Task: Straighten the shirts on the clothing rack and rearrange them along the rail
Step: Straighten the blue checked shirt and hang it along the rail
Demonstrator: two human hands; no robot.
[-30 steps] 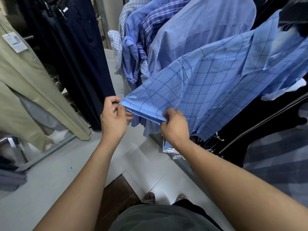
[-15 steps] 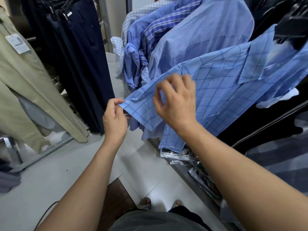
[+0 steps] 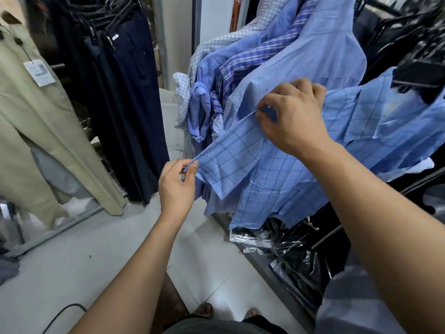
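Note:
A light blue checked shirt [image 3: 284,174] hangs nearest me at the right, its sleeve stretched out toward the left. My left hand [image 3: 177,186] pinches the sleeve's cuff end at the lower left. My right hand [image 3: 293,116] is higher up and grips the upper edge of the same sleeve near the shoulder. Behind it hang several other blue and white checked shirts [image 3: 240,75], bunched together. The rail itself is hidden above the frame.
Dark navy trousers [image 3: 125,92] on clip hangers hang at the left centre, with a beige garment [image 3: 36,141] bearing a paper tag at the far left. Plastic-wrapped packages [image 3: 284,247] lie under the shirts on a low ledge. Dark clothes hang at the top right.
My right hand let go of the sleeve's lower hem, rose up and to the right, and now grips the sleeve's upper edge. My left hand kept hold of the cuff.

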